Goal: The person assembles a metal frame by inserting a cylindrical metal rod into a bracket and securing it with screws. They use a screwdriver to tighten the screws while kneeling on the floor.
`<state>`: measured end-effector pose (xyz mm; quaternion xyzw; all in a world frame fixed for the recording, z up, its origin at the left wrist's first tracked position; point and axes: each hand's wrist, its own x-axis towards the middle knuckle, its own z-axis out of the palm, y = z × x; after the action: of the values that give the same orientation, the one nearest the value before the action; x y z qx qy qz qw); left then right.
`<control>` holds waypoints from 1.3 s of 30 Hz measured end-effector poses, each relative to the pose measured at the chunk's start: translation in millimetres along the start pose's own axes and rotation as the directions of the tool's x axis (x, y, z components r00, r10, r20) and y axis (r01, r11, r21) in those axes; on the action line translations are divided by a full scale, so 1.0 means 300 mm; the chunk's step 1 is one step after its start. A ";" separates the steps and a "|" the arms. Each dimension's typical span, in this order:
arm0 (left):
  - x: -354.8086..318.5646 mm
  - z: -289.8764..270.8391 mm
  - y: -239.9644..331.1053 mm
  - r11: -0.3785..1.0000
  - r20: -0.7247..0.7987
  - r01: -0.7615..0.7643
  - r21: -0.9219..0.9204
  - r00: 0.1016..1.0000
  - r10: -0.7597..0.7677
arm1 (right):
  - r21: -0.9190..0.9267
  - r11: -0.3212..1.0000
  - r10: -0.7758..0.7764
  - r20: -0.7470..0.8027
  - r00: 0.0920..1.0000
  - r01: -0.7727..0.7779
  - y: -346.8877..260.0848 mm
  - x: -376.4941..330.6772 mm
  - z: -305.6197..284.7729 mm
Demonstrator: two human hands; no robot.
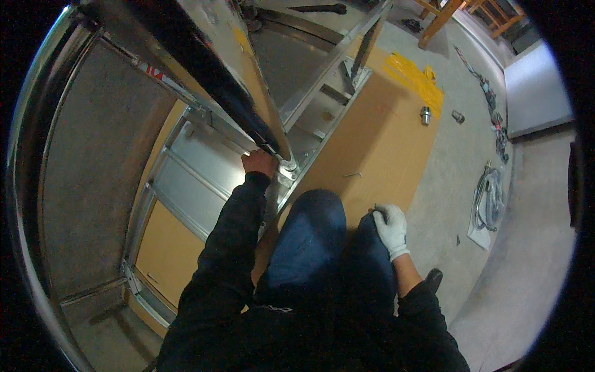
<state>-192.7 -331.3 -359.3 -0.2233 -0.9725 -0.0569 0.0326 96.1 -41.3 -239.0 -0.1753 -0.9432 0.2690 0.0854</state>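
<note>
A large metal frame (pixel 304 133) lies on flat cardboard (pixel 378 136) to my left and ahead. My bare left hand (pixel 260 162) is at the foot of a shiny dark upright post (pixel 238 105), beside the joint plate (pixel 288 170). Its fingers are curled and partly hidden, so what they grip does not show. In a white glove, my right hand (pixel 392 232) rests over my right knee with its fingers laid along the trouser leg. On the cardboard between my knees and the frame lies a small L-shaped hex key (pixel 353 175).
Yellow plastic (pixel 416 79) lies crumpled at the cardboard's far edge. Two metal cylindrical parts stand near it, one a silver fitting (pixel 426 115). A coiled hose in clear wrap (pixel 489 201) lies by the right wall. Wooden furniture legs (pixel 437 25) stand at the far right.
</note>
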 end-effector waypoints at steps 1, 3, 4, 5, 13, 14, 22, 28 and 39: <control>-0.052 0.115 -0.148 0.999 -0.035 -0.011 0.032 0.999 0.012 | 0.055 0.997 -0.053 0.024 0.998 0.052 -0.042 0.027 0.024; -0.031 0.135 -0.120 0.984 -0.158 -0.173 0.039 0.971 0.177 | 0.039 0.999 -0.026 0.031 0.999 0.025 -0.015 0.019 0.030; -0.023 0.141 -0.113 0.965 -0.248 -0.251 0.074 0.933 0.262 | 0.033 0.999 -0.015 0.035 0.999 0.014 -0.004 0.014 0.033; -0.015 0.134 -0.101 0.939 -0.334 -0.322 0.119 0.878 0.344 | 0.035 0.999 -0.006 0.029 1.000 0.005 -0.003 0.012 0.031; 0.015 -0.104 0.021 0.990 0.280 0.077 0.115 0.954 -0.107 | 0.016 1.000 -0.002 0.011 1.000 0.002 0.031 -0.002 0.029; 0.010 -0.119 0.023 0.989 0.308 0.090 0.117 0.944 -0.122 | 0.017 1.000 0.002 0.016 1.000 -0.002 0.027 0.000 0.031; -0.012 0.072 -0.220 0.965 0.215 -0.222 0.143 0.958 0.188 | 0.061 0.998 -0.033 0.040 0.999 0.030 -0.014 0.026 0.049; 0.005 -0.109 -0.047 0.991 0.131 -0.135 0.005 0.982 0.133 | 0.024 1.000 0.015 0.020 1.000 -0.016 0.008 0.004 0.020; 0.029 -0.076 -0.064 0.994 0.433 -0.087 0.071 0.900 0.047 | 0.009 1.000 -0.017 0.029 0.999 0.017 0.012 0.011 0.039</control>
<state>-208.0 -347.6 -337.7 -0.2620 -0.9490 0.0383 -0.1711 91.2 -42.7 -250.4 -0.1629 -0.9445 0.2751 0.0749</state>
